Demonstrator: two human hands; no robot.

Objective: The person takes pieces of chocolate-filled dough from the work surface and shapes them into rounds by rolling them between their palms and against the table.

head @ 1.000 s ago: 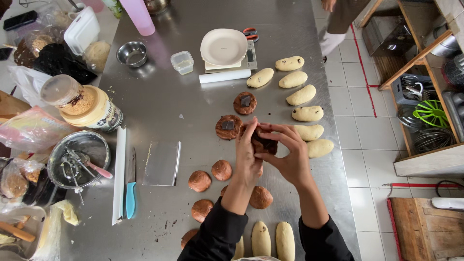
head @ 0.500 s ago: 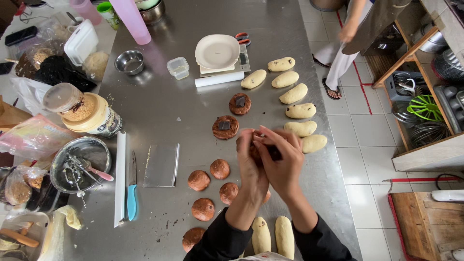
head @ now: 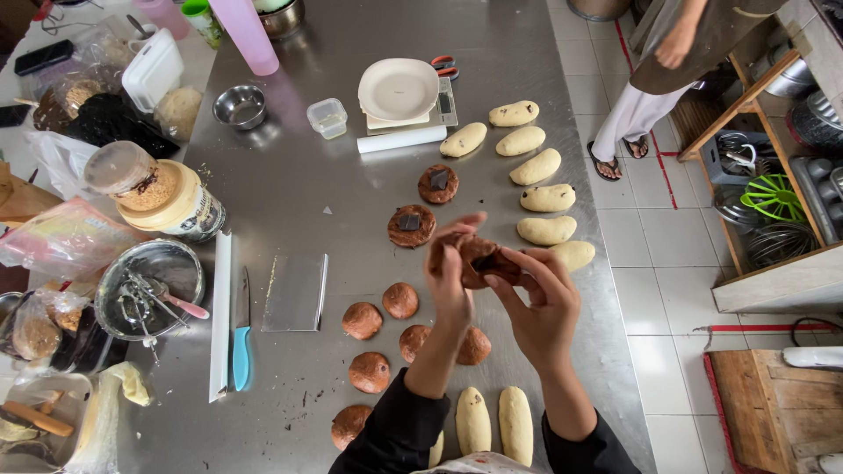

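Both hands hold one flattened chocolate dough piece (head: 479, 261) above the steel table (head: 290, 158). My left hand (head: 450, 279) grips its left edge, and my right hand (head: 537, 298) pinches its right side with fingers curled over it. Just beyond lie two flattened chocolate discs (head: 411, 225) (head: 438, 183), each topped with a dark chocolate square. Several round chocolate dough balls (head: 362, 320) sit below my left forearm. Pale oval dough loaves (head: 546, 197) form a row to the right, and two more pale loaves (head: 493, 421) lie between my arms.
A white plate on a scale (head: 399, 92), a small plastic tub (head: 328, 117), a steel bowl (head: 239, 105), a metal scraper (head: 296, 292), a blue-handled knife (head: 240, 329), a jar (head: 162, 193) and a bowl of utensils (head: 149, 290) stand left. Another person (head: 667, 61) stands far right beside wooden shelves (head: 773, 202).
The camera has dipped slightly. My hands have shifted on the dough piece: the left now holds its edge while the right fingers fold over it. The other person has stepped closer.
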